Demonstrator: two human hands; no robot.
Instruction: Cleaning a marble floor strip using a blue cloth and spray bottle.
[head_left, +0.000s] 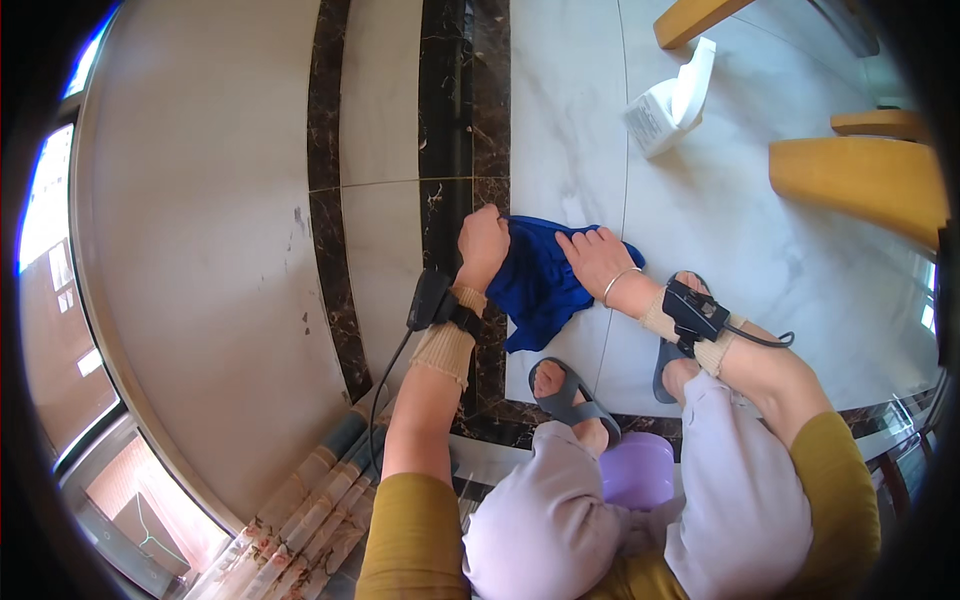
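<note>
A dark blue cloth (536, 289) hangs or lies just over the marble floor tiles, in front of my feet. My left hand (484, 240) is closed on its upper left corner, above the dark border tiles. At the cloth's upper right edge, my right hand (596, 259) grips it with the fingers bent over the fabric; the thumb is hidden. Both wrists carry black strapped devices with cables. Beyond my right hand stands a white spray bottle (660, 120) with writing on its side.
Yellow wooden furniture legs (847, 169) are at the right. A purple plastic stool or bucket (637, 469) shows between my knees. A plain wall (202, 187) with scuffs rises at the left, and a flowered curtain (289, 536) hangs at the lower left.
</note>
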